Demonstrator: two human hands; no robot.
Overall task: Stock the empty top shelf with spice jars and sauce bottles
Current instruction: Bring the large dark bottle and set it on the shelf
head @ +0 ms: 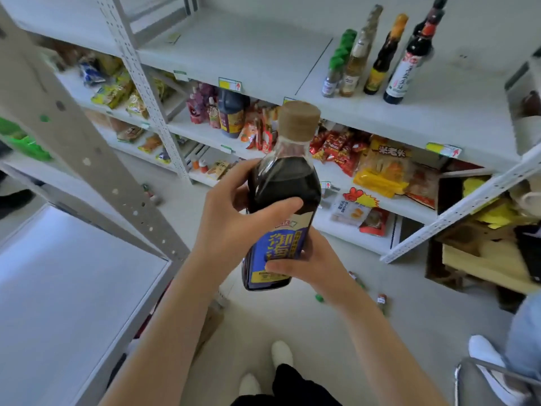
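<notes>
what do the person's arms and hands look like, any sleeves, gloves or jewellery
Both forearms are bare as far as the frame shows, with no sleeve or cuff in view. The left hand and the right hand are ungloved. No watch, bracelet or ring shows on either wrist or on the visible fingers, and no markings can be seen.

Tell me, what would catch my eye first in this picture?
A dark sauce bottle with a tan cap and a blue label fills the centre, gripped by the left hand around its middle and the right hand near its base. Behind it, the white top shelf is mostly bare, with a short row of bottles standing toward its right end. Colourful snack packets crowd the shelves below.
</notes>
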